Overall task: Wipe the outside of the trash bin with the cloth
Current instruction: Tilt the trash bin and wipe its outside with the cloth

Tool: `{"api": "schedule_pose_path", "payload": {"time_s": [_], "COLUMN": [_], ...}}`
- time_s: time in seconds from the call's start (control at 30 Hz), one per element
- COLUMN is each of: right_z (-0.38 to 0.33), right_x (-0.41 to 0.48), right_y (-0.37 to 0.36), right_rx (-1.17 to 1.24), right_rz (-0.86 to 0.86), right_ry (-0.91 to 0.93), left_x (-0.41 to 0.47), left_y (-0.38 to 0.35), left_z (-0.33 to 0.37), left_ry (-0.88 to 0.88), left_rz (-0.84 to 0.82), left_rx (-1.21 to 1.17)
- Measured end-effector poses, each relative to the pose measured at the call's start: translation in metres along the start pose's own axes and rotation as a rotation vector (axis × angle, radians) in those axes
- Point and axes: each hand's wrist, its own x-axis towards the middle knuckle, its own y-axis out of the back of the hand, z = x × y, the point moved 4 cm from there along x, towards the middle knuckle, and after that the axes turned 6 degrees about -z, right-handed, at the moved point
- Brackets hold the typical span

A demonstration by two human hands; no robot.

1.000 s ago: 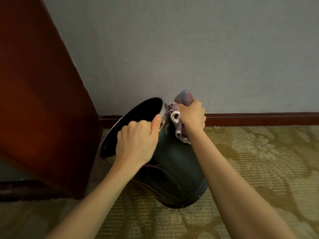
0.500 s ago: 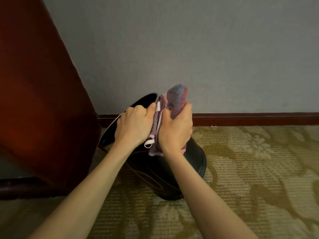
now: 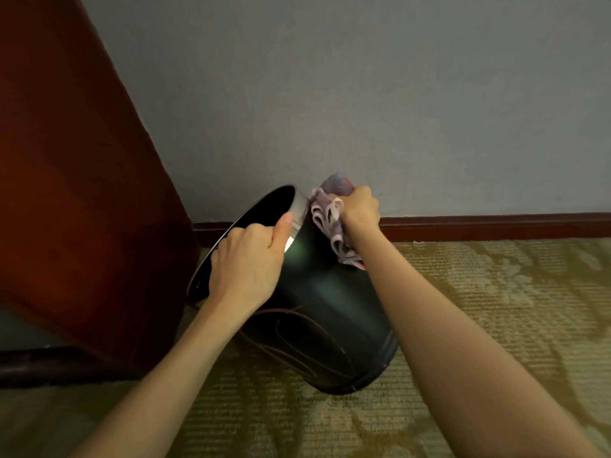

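Note:
A dark glossy trash bin (image 3: 330, 319) with a silver rim is tilted, its mouth facing left and up and its base on the carpet. My left hand (image 3: 248, 266) grips the near rim, thumb along the metal edge. My right hand (image 3: 358, 208) is closed on a bunched pink and purple cloth (image 3: 329, 223), pressing it against the bin's upper outer wall just below the rim, on the side facing the wall. Part of the cloth hangs down beside my wrist.
A dark red-brown wooden cabinet (image 3: 76, 193) stands close on the left of the bin. A grey wall (image 3: 363, 94) with a dark red baseboard (image 3: 496, 224) runs behind. The floor is patterned olive carpet (image 3: 496, 309).
The bin has tipped further over, showing more of its side. My right hand has carried the cloth from the near side, beside my left hand, back to the far upper wall by the rim.

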Motion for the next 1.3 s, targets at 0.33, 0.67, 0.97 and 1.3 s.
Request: {"api": "schedule_pose_path", "payload": {"time_s": [0.33,0.67,0.97,1.3], "right_z": [0.09,0.097,0.024,0.011], "right_x": [-0.016,-0.051,-0.082,-0.099], "right_y": [0.019,0.016,-0.016,-0.026], "right_rx": [-0.129,-0.194,-0.151,-0.137], "right_rz": [0.114,0.392,0.492,0.451], "right_ry": [-0.124,-0.122,0.153,0.556], "left_x": [0.015,0.017,0.023,0.035], "left_y": [0.01,0.009,0.001,-0.003], "left_z": [-0.043,-0.045,-0.028,-0.024], "left_ry": [0.113,0.134,0.213,0.157], "left_rz": [0.051,0.08,0.011,-0.054], "left_rx": [-0.003,0.052,0.048,-0.115]}}
